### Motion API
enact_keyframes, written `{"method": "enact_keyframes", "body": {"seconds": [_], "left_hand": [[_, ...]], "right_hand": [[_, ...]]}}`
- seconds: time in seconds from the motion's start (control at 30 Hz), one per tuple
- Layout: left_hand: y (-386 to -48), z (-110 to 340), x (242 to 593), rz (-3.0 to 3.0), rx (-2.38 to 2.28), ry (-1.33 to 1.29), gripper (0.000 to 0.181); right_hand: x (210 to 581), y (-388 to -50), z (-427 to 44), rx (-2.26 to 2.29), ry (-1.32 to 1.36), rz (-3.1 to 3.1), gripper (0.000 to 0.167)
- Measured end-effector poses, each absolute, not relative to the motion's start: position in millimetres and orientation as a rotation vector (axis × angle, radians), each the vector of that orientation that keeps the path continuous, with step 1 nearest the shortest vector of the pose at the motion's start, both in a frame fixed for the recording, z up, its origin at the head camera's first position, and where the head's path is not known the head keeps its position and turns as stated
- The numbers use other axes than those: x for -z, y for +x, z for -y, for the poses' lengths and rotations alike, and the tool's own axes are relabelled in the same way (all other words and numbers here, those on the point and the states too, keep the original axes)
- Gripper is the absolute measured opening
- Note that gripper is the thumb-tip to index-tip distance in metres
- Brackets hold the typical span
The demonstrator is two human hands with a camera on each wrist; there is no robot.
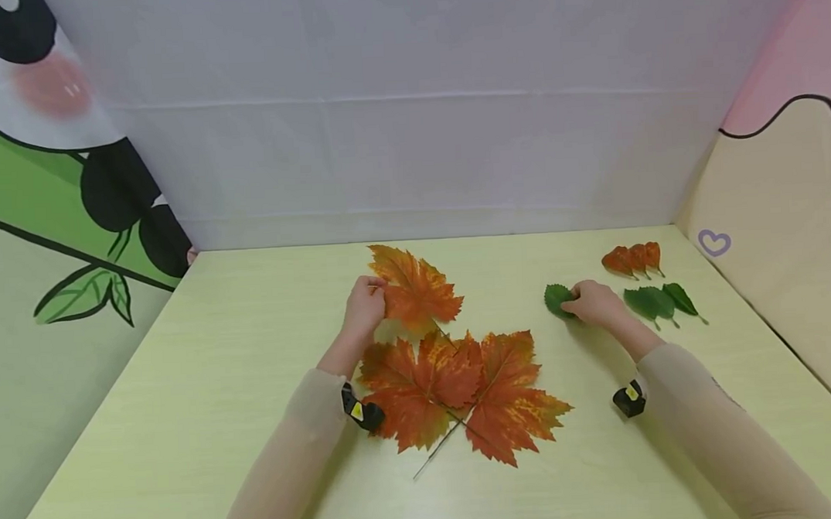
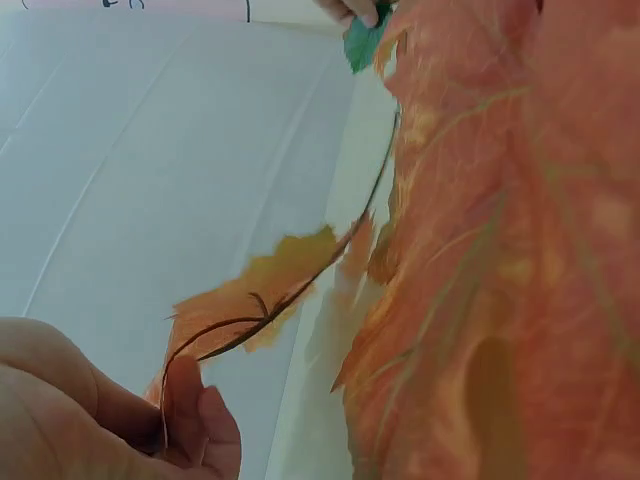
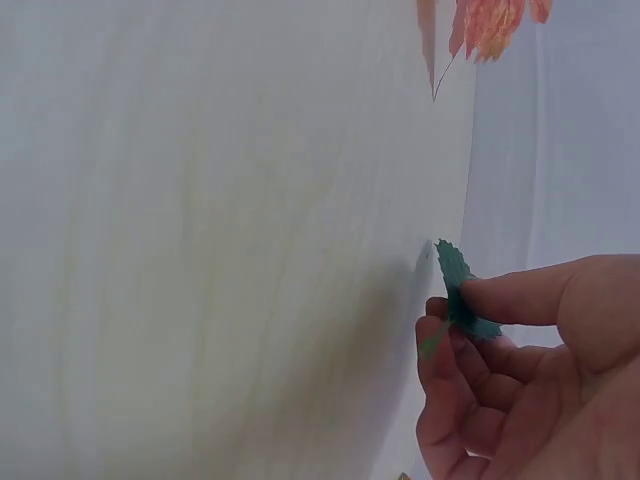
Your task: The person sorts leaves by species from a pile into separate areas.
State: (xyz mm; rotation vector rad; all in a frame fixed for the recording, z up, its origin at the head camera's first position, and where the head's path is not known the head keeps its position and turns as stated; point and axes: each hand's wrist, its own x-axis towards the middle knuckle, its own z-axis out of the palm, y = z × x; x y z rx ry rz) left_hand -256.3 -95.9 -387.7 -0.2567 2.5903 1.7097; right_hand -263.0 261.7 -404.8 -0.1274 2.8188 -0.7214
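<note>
My left hand pinches the edge of a large orange maple leaf, held at the back of the leaf group. In the left wrist view its dark stem curves away from the fingers. Between the thumb and fingers of my right hand is a small green leaf, and the right wrist view shows this green leaf bent at the pinch. Two more large orange maple leaves, one at left and one at right, overlap on the table in front of me, stems crossing.
Several small green leaves lie in an overlapping row right of my right hand. Behind them is a row of small reddish-orange leaves. A pale cloth wall rises at the back edge of the pale yellow table.
</note>
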Motion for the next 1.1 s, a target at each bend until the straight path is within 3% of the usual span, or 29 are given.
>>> {"method": "enact_keyframes", "body": {"seconds": [0.33, 0.53, 0.73, 1.1], "left_hand": [[-269.0, 110.3, 386.9, -2.453, -1.743, -0.285, 0.037], [-274.3, 109.5, 384.2, -2.385, -1.770, -0.320, 0.058], [-284.3, 102.2, 374.6, -2.301, -1.911, -0.328, 0.046], [-294.3, 102.4, 345.1, -2.423, -1.945, -0.187, 0.035]], "right_hand": [[404.3, -244.0, -296.1, 0.765, -0.018, -2.831, 0.025], [406.5, -237.7, -315.3, 0.721, 0.074, -2.893, 0.046], [410.1, -233.3, -323.9, 0.725, 0.182, -2.922, 0.048], [411.6, -237.1, -330.2, 0.706, 0.232, -3.028, 0.036]]}}
